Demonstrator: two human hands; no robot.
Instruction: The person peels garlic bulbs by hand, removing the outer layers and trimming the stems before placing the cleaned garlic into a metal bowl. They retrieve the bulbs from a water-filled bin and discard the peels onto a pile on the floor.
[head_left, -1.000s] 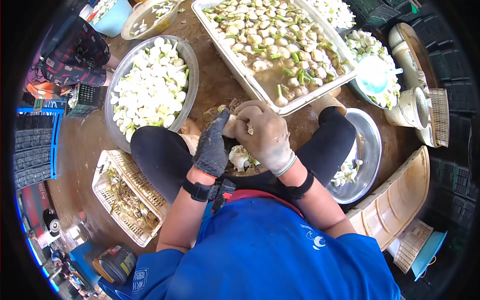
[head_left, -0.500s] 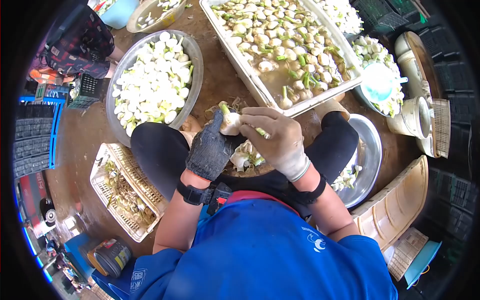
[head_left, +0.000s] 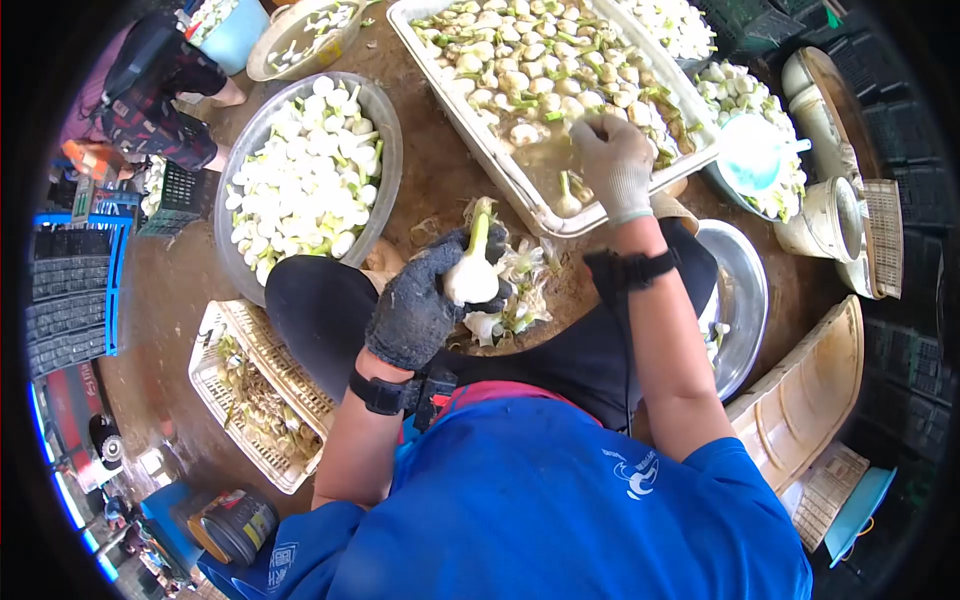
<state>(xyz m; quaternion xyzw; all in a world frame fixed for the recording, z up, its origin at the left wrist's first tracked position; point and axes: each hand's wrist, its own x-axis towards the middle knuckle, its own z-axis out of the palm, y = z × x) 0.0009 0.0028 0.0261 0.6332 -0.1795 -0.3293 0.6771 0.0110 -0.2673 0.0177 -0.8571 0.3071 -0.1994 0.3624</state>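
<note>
My left hand (head_left: 420, 305), in a dark grey knit glove, is closed round a peeled white garlic bulb (head_left: 470, 277). The bulb's green stem points up and away from me. Over the near right part of a white tray (head_left: 545, 222) is my right hand (head_left: 615, 165), in a pale glove, its fingers curled down. Whatever lies between those fingers is hidden. Garlic bulbs (head_left: 520, 80) with short stems sit in murky water in the tray. Below the held bulb, a heap of peeled-off garlic skins (head_left: 520, 295) lies between my legs.
A grey tub (head_left: 385, 190) of white bulbs stands at left, near a crate (head_left: 225, 375) of scraps. On the right are a metal basin (head_left: 745, 300), a bulb-filled tub with a light-blue colander (head_left: 750, 155), and a white bucket (head_left: 835, 225). Another person (head_left: 165, 90) is at upper left.
My right hand has left the bulb and moved up and right to the tray. The bulb, now white and bare, stays in my left hand with its stem more upright.
</note>
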